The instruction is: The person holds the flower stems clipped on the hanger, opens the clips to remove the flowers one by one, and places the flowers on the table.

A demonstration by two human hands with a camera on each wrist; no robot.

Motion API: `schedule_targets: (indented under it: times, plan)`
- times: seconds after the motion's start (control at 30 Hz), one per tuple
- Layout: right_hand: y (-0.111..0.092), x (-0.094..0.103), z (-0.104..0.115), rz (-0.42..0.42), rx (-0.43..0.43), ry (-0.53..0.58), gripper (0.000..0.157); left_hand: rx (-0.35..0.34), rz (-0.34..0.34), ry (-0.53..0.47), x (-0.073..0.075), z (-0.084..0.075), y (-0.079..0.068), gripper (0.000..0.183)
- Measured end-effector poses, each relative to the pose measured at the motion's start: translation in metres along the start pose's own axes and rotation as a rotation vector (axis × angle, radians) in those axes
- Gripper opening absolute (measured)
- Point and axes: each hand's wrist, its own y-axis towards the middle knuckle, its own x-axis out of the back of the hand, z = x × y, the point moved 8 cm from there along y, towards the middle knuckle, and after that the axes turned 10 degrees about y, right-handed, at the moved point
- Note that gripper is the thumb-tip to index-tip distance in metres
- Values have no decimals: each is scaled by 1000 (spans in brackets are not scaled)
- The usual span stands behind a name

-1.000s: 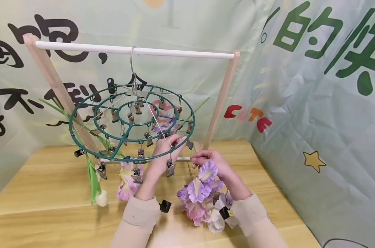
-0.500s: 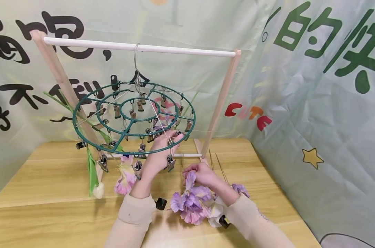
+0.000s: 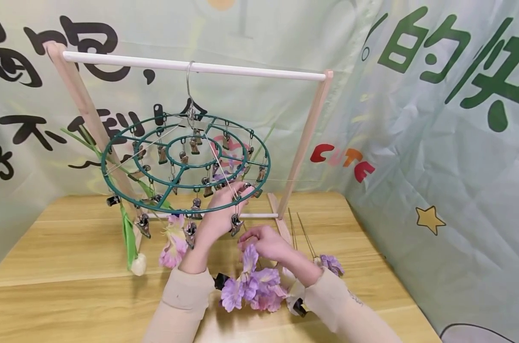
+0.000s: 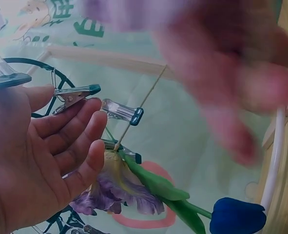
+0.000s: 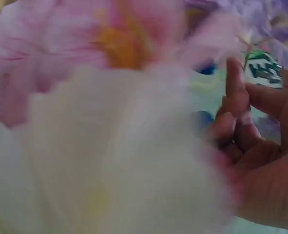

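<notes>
Edging leftward below the hanger, right hand pinches a purple flower; left hand pinches a hanger clip. Flower and clip apparently nearer.

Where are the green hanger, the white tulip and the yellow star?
Green hanger point(image 3: 184, 167): head view, on its inner ring.
White tulip point(image 3: 138, 265): head view, on its petals.
Yellow star point(image 3: 430, 220): head view, its middle.

This looks like a little set-up corner: pale cloth hangs behind and beside a wooden desk, with big green writing, a yellow star and the word CUTE. What building, I can't tell.
</notes>
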Motion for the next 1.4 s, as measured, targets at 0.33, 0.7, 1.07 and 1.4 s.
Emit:
schedule_targets:
  times: [0.33, 0.7, 1.07, 1.4]
  plan:
    - [9, -10, -29, 31, -69, -172, 10, 25, 9, -19, 0, 4, -1, 28]
    - [7, 10, -48, -22, -98, -350, 9, 42, 24, -28, -1, 4, -1, 34]
    - [6, 16, -44, -45, -56, -442, 15, 50, 17, -21, 0, 6, 0, 31]
    - [-8, 30, -9, -85, 107, -194, 17, 41, 4, -13, -5, 4, 2, 25]
